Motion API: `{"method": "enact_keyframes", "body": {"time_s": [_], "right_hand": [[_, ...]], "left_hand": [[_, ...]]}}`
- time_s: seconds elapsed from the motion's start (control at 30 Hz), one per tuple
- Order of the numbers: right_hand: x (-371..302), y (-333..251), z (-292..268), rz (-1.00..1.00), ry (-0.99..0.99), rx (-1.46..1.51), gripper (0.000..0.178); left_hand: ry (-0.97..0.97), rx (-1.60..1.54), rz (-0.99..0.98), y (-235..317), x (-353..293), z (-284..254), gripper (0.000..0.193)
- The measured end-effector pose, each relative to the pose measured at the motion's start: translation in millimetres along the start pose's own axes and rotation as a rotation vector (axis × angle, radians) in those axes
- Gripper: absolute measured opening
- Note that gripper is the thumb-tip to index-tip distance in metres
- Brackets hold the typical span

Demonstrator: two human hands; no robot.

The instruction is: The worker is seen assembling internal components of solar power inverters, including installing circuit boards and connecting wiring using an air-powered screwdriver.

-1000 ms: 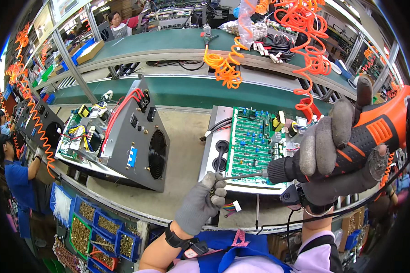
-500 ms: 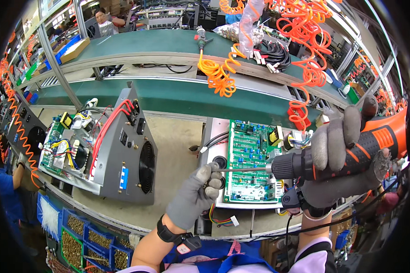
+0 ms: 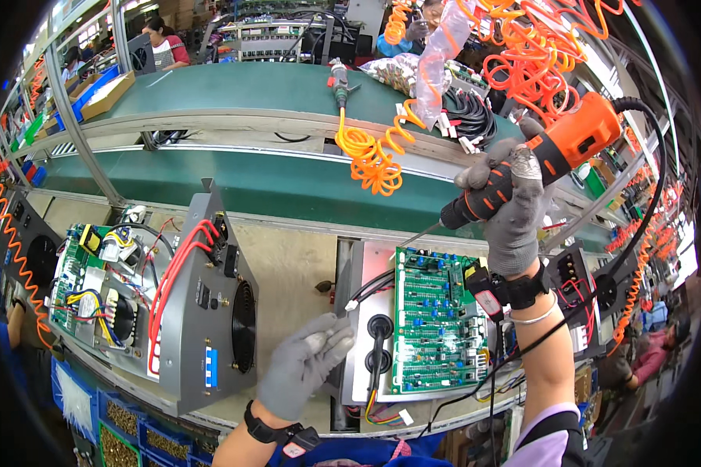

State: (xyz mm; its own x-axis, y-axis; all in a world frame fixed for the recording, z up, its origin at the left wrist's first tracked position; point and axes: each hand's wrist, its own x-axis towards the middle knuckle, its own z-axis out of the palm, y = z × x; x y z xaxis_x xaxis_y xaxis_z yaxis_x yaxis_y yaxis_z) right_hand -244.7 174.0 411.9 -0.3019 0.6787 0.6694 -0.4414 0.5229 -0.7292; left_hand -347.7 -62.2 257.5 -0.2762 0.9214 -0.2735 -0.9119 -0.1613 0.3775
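Note:
My right hand, in a grey glove, is wrapped round an orange and black electric screwdriver. Its long thin bit slants down to the far left corner of a green circuit board; whether the tip touches a screw is too small to tell. The board lies on a pale metal chassis. Beside the chassis's left edge, my gloved left hand has its fingers stretched out and holds nothing visible. Close to its fingertips are black cables with a white connector and two black round grommets.
At left stands a grey fan housing with red wires and another board. Orange coiled hoses hang over the green conveyor. Blue bins of small brass-coloured parts sit at lower left. A power cord crosses my right forearm. Other people work nearby.
The screwdriver has swung up and away, its bit going from my left fingers to the board's far corner. My left hand has let go of the bit, opened and moved left and nearer.

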Motion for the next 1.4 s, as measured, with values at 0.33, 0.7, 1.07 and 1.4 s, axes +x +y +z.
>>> {"method": "enact_keyframes", "body": {"time_s": [0.33,0.7,1.07,1.4], "right_hand": [[-4,2,2,-0.045,-0.121,-0.074,0.062],[28,18,12,0.117,-0.165,-0.057,0.040],[46,34,5,0.159,-0.118,-0.097,0.034],[60,46,22,0.133,-0.278,0.035,0.018]], "left_hand": [[0.141,0.047,-0.085,2,13,-28,0.031],[0.115,0.014,-0.085,0,11,-24,0.030],[0.276,0.140,0.007,-3,-18,-21,0.021],[0.339,0.313,0.030,-39,-65,9,0.028]]}}
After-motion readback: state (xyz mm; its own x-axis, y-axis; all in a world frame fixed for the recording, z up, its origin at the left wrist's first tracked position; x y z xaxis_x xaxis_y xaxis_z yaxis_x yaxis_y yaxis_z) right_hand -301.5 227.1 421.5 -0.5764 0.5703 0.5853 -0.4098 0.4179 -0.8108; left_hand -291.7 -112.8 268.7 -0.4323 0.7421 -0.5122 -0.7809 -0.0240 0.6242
